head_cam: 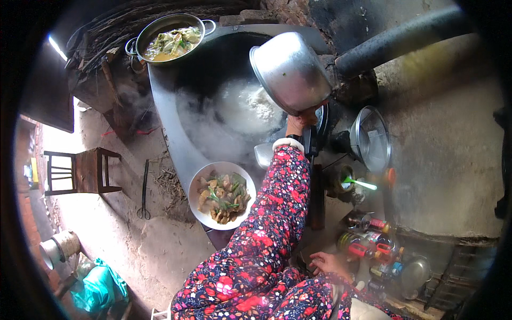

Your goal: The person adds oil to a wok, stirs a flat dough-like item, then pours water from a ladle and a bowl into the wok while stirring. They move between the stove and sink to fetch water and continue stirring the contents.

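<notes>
My left hand (pixel 303 120) grips a silvery metal pot (pixel 294 72) near its base. The pot is tipped on its side over a large wok (pixel 200 100) set into the stove, its mouth turned left and away from view. Below it, cloudy liquid and a white, rice-like mass (pixel 262 105) lie in the wok under steam. A shiny metal piece (pixel 263 155) is partly covered by my sleeve. My right hand (pixel 329 263) is low at my side, fingers apart, with nothing visible in it, left of several bottles (pixel 362 246).
A two-handled pan of soupy food (pixel 172 45) rests on the stove's far-left corner. On its near edge stands a white bowl of cooked food (pixel 222 196). A stovepipe (pixel 400 44) slants at upper right, above a metal strainer (pixel 371 138). Fire tongs (pixel 144 192) and a wooden chair (pixel 90 170) are left.
</notes>
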